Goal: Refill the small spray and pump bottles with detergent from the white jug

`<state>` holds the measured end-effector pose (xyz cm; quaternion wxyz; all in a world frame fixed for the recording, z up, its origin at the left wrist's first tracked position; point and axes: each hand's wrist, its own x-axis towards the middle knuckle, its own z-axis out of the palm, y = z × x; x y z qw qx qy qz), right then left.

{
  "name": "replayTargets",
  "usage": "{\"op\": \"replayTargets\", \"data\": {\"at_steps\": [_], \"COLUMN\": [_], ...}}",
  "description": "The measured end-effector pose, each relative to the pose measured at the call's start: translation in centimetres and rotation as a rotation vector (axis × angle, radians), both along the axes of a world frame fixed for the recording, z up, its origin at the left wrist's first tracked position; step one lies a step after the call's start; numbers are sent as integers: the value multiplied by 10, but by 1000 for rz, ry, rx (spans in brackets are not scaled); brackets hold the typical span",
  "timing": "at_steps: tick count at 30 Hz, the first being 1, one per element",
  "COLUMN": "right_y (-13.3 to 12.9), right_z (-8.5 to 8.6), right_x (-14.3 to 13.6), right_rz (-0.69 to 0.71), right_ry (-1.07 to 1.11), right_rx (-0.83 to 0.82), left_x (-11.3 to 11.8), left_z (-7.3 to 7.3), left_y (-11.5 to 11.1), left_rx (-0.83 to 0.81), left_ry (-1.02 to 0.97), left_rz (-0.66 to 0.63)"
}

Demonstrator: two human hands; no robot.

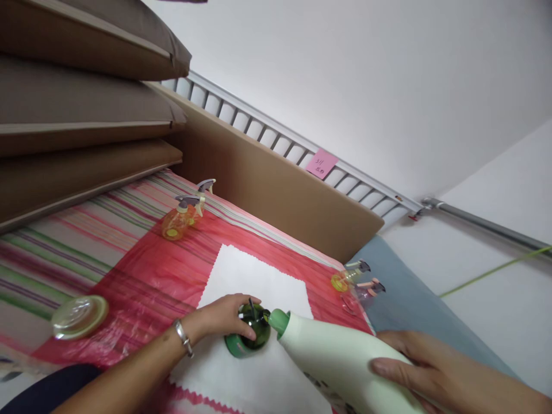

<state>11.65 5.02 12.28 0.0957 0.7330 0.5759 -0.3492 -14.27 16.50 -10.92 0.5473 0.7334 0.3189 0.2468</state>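
My left hand [230, 317] is wrapped round a small dark green see-through bottle [257, 333], which stands tilted over a white cloth with zigzag edges [241, 276]. A thin black part shows at the top of this bottle, partly behind my fingers. My right hand [414, 368] grips a large pale green bottle [340, 356] from its far end. That bottle lies tipped over towards the left, and its green spout [279, 322] meets the small bottle's mouth. Whether liquid is flowing I cannot tell.
Orange spray bottles [176, 224] stand at the back left; yellow [340, 280] and pinkish [366, 290] ones stand at the right. A round clear lidded container [80, 317] sits on the red plastic sheet [142, 287]. Stacked cushions [86, 103] and a brown board [267, 184] border the surface.
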Motion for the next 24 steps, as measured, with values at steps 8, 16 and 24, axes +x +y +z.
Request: {"op": "replayTargets", "data": {"at_steps": [8, 16, 24], "right_y": [1, 2, 3], "right_z": [-4, 3, 1], "right_x": [6, 0, -1], "right_rz": [20, 28, 32], "right_ry": [5, 14, 0], "right_rx": [-13, -15, -28], "left_x": [-1, -1, -1], "left_z": [6, 6, 3], "left_y": [-2, -2, -1], "left_rx": [-5, -8, -12], "left_ry": [26, 33, 24], "left_rz": [-1, 9, 7]}}
